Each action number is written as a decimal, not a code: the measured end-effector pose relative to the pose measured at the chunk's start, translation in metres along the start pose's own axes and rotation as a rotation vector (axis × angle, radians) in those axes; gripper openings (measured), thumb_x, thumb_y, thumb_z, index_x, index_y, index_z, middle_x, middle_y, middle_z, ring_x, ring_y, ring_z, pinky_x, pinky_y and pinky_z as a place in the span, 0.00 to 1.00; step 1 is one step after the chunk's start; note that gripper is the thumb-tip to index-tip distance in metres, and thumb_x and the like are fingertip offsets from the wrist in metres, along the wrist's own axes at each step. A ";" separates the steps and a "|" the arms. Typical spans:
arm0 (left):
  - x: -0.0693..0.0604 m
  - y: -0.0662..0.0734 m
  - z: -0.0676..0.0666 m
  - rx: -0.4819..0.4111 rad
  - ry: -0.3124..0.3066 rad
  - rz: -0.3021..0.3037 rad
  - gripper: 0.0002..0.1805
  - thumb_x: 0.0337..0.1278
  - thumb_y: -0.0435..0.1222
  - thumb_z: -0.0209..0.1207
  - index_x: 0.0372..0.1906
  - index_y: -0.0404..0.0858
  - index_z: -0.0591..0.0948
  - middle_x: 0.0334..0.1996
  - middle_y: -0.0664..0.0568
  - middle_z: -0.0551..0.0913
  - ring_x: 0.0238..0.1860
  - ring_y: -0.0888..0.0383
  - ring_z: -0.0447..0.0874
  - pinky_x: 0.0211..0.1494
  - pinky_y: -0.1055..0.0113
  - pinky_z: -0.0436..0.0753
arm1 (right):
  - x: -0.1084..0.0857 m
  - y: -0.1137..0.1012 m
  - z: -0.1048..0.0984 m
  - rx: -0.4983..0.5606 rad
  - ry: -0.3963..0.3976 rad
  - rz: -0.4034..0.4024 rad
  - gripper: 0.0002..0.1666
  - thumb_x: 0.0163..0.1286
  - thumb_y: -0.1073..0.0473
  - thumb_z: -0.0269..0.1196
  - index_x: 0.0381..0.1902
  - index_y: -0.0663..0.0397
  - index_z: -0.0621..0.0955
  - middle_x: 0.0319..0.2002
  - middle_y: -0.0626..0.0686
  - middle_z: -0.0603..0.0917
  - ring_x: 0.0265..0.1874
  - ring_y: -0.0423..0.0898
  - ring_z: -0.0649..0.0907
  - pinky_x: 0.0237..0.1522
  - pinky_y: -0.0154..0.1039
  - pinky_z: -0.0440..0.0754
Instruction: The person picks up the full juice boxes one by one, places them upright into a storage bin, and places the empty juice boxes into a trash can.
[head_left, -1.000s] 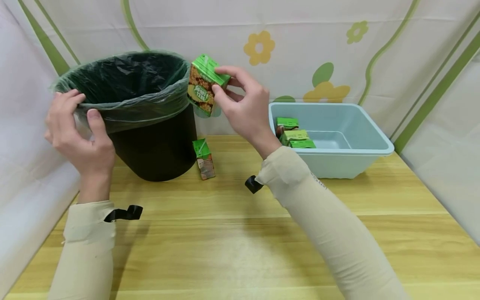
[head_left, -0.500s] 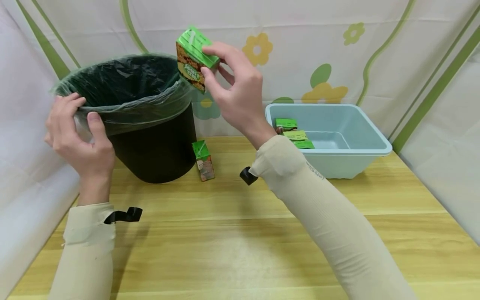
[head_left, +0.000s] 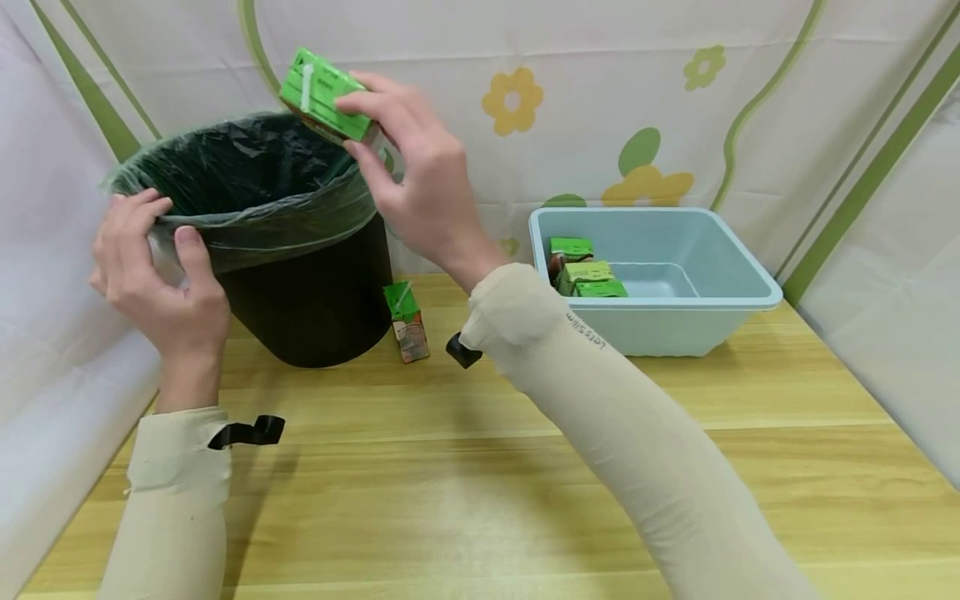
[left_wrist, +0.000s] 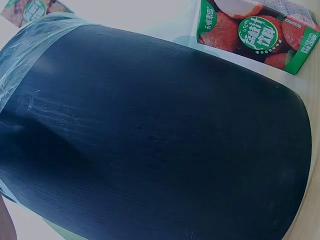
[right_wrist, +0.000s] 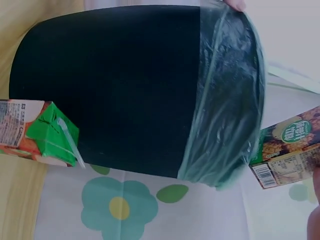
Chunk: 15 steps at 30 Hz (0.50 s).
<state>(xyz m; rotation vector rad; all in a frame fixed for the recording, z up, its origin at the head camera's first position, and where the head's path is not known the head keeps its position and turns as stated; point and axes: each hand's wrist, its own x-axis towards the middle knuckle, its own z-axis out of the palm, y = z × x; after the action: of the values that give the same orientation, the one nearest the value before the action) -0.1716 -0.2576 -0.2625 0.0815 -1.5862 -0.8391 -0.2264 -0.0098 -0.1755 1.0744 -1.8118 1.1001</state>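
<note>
My left hand (head_left: 161, 279) grips the left rim of a black trash bin (head_left: 307, 304), fingers over the edge and thumb outside on the green plastic liner (head_left: 300, 225). My right hand (head_left: 420, 175) pinches a juice box (head_left: 322, 93) between thumb and fingers. That box is tilted, its green top with a straw facing me, at the bin's right rim. In the right wrist view its brown printed sides (right_wrist: 292, 145) show. Another juice box (head_left: 408, 329) stands on the table by the bin's right side; the left wrist view shows its red fruit print (left_wrist: 255, 35).
A light blue tub (head_left: 675, 329) stands on the right of the wooden table (head_left: 450, 492), with several green-topped juice boxes (head_left: 588, 271) at its left end. Behind hangs a white curtain (head_left: 450, 42) with printed flowers. Black straps dangle from both sleeves.
My right hand has moved left and up with the juice box, from beside the bin to its right rim, and the box's top has turned toward me. The left hand stays at the rim.
</note>
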 end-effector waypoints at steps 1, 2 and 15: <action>0.000 0.000 0.000 0.000 0.001 0.000 0.19 0.64 0.49 0.55 0.54 0.54 0.89 0.60 0.65 0.87 0.74 0.63 0.74 0.75 0.67 0.57 | 0.000 0.000 0.002 -0.012 -0.014 -0.012 0.17 0.80 0.61 0.61 0.62 0.62 0.83 0.71 0.61 0.79 0.70 0.47 0.80 0.64 0.23 0.76; 0.000 0.000 0.000 -0.002 0.001 0.000 0.19 0.64 0.49 0.55 0.54 0.54 0.89 0.60 0.65 0.87 0.74 0.63 0.74 0.75 0.67 0.57 | 0.000 0.000 0.004 -0.024 -0.030 -0.019 0.17 0.81 0.60 0.61 0.62 0.61 0.83 0.71 0.60 0.79 0.69 0.46 0.80 0.62 0.22 0.77; 0.000 -0.002 0.002 0.000 -0.012 0.003 0.19 0.65 0.49 0.55 0.54 0.52 0.89 0.60 0.68 0.86 0.75 0.63 0.74 0.76 0.67 0.57 | 0.006 -0.003 0.027 -0.043 -0.125 -0.057 0.18 0.83 0.59 0.59 0.63 0.60 0.82 0.73 0.60 0.77 0.69 0.46 0.81 0.62 0.21 0.74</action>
<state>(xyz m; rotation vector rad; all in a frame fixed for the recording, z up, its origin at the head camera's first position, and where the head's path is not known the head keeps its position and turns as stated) -0.1747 -0.2583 -0.2634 0.0744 -1.5973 -0.8380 -0.2310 -0.0373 -0.1789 1.1850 -1.8806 0.9752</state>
